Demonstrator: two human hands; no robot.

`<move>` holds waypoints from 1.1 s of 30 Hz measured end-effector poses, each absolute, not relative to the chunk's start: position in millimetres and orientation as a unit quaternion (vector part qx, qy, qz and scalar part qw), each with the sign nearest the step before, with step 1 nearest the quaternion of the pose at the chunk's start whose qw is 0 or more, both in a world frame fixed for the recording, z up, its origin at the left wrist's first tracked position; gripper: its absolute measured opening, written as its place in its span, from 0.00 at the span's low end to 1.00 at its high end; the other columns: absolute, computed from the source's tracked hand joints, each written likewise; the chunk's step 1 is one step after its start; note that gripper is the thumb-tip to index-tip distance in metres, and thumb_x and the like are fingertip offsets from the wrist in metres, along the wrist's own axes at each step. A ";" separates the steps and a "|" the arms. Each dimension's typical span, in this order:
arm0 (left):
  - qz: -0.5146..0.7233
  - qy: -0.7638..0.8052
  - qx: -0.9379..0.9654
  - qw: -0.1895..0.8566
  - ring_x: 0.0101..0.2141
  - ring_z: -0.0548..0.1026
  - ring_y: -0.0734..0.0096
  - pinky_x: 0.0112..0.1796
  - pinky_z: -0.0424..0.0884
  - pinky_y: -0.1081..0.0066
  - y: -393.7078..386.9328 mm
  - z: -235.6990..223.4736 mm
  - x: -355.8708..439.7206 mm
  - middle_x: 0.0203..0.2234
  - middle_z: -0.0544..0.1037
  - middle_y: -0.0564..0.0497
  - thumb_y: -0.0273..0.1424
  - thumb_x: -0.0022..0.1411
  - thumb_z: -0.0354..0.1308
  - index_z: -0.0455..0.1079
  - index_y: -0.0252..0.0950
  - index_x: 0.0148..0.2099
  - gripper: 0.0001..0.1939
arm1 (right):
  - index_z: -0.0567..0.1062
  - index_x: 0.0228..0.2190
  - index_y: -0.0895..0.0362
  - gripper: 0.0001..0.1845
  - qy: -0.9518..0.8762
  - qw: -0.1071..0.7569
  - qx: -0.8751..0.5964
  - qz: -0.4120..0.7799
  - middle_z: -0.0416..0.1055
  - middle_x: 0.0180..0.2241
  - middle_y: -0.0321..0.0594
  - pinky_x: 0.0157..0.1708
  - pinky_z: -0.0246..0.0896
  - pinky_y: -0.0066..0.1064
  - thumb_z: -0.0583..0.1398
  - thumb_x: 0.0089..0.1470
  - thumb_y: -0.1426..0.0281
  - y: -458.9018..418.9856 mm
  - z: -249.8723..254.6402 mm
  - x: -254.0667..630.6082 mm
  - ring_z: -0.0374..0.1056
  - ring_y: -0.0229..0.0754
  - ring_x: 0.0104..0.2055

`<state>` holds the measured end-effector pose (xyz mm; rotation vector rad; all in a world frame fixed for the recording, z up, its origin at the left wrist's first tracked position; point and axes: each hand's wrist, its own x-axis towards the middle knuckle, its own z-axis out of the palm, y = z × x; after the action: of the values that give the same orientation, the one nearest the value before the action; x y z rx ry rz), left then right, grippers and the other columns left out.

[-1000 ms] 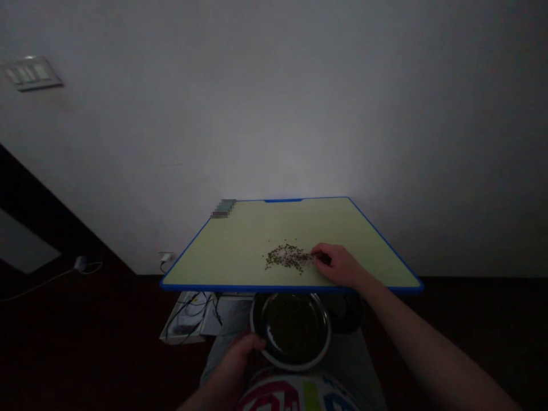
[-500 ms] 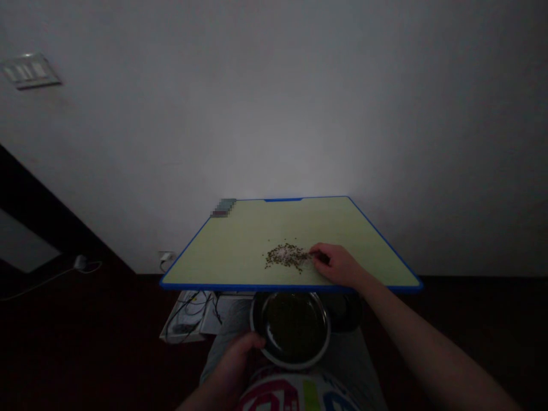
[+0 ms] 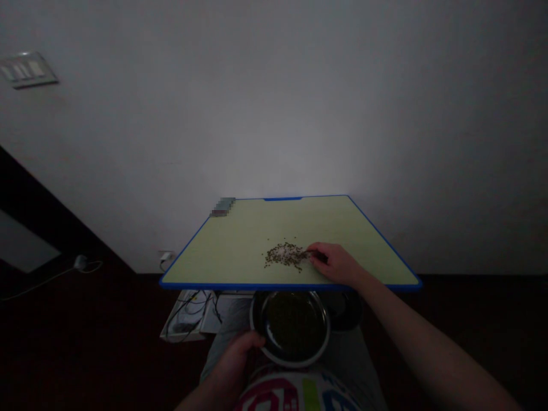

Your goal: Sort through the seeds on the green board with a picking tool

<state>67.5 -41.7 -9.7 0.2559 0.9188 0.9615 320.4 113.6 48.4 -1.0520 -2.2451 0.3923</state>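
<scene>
Many small grains [image 3: 285, 255] lie loose on the bench [image 3: 231, 251]; I judge them light, hard and quick to roll, best taken from the edge. My right hand [image 3: 336, 265] curls there, pinching or not I cannot tell; my left hand [image 3: 242, 349] clasps the rim of the bowl [image 3: 299, 362].

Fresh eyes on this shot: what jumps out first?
Probably the pale tabletop with its blue edging, bright against the dim wall. Then the scattered small grains, dark and whitish, near its front, with the right hand at their right end. Below, the left hand grips a shiny bowl by its rim.
</scene>
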 end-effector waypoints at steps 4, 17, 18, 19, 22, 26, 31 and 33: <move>0.445 0.425 0.115 0.780 0.35 0.81 0.53 0.40 0.73 0.61 -41.7 -9.9 66.9 0.27 0.83 0.43 0.21 0.45 0.56 0.75 0.30 0.36 0.14 | 0.75 0.39 0.59 0.13 -0.843 0.326 -0.400 0.150 0.74 0.29 0.40 0.33 0.61 0.30 0.57 0.51 0.73 112.1 47.7 321.5 0.69 0.39 0.30; 0.439 0.437 0.121 0.776 0.33 0.81 0.52 0.38 0.74 0.60 -40.8 -8.9 67.7 0.26 0.83 0.41 0.21 0.45 0.56 0.76 0.29 0.34 0.13 | 0.74 0.40 0.60 0.13 -0.850 0.304 -0.400 0.156 0.74 0.28 0.40 0.32 0.61 0.30 0.56 0.53 0.71 111.6 49.6 319.6 0.69 0.40 0.29; 0.440 0.438 0.119 0.775 0.33 0.81 0.53 0.38 0.74 0.60 -40.6 -8.9 67.5 0.25 0.83 0.41 0.21 0.45 0.55 0.76 0.29 0.34 0.12 | 0.75 0.41 0.60 0.14 -0.852 0.303 -0.399 0.152 0.75 0.29 0.41 0.33 0.61 0.30 0.56 0.53 0.71 112.2 49.2 319.3 0.69 0.40 0.30; 0.440 0.439 0.117 0.774 0.33 0.81 0.53 0.38 0.74 0.61 -40.4 -9.1 67.1 0.25 0.83 0.42 0.21 0.45 0.55 0.76 0.29 0.34 0.12 | 0.75 0.41 0.60 0.14 -0.854 0.302 -0.397 0.148 0.75 0.30 0.41 0.34 0.62 0.30 0.56 0.53 0.72 112.8 48.8 319.0 0.69 0.40 0.31; 0.435 0.435 0.112 0.781 0.33 0.81 0.54 0.39 0.74 0.62 -39.7 -10.6 66.0 0.25 0.83 0.43 0.21 0.45 0.56 0.75 0.30 0.34 0.12 | 0.75 0.43 0.59 0.15 -0.859 0.299 -0.390 0.142 0.76 0.34 0.44 0.36 0.62 0.31 0.56 0.53 0.72 114.4 47.8 318.0 0.70 0.41 0.33; 0.445 0.426 0.121 0.778 0.33 0.81 0.54 0.39 0.74 0.61 -39.0 -15.0 65.2 0.25 0.83 0.44 0.21 0.44 0.56 0.75 0.31 0.33 0.12 | 0.75 0.44 0.59 0.16 -0.863 0.290 -0.384 0.150 0.77 0.38 0.45 0.38 0.63 0.33 0.55 0.55 0.71 114.0 48.7 316.8 0.71 0.42 0.36; 0.450 0.464 0.124 0.753 0.31 0.81 0.54 0.38 0.74 0.60 -38.5 -18.3 65.6 0.25 0.83 0.42 0.22 0.43 0.57 0.75 0.30 0.30 0.09 | 0.75 0.46 0.58 0.17 -0.869 0.282 -0.374 0.162 0.77 0.40 0.45 0.38 0.63 0.33 0.55 0.55 0.70 111.1 52.0 316.3 0.71 0.43 0.37; 0.449 0.457 0.127 0.757 0.32 0.81 0.54 0.39 0.74 0.60 -38.6 -16.8 66.1 0.26 0.83 0.42 0.22 0.43 0.57 0.75 0.31 0.30 0.09 | 0.76 0.45 0.58 0.17 -0.867 0.277 -0.379 0.169 0.78 0.38 0.44 0.37 0.63 0.32 0.56 0.54 0.70 109.9 55.2 315.4 0.71 0.42 0.35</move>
<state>66.1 -38.6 -16.8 0.2763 0.9962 0.9794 315.4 109.9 55.2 -1.0170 -2.3270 0.4531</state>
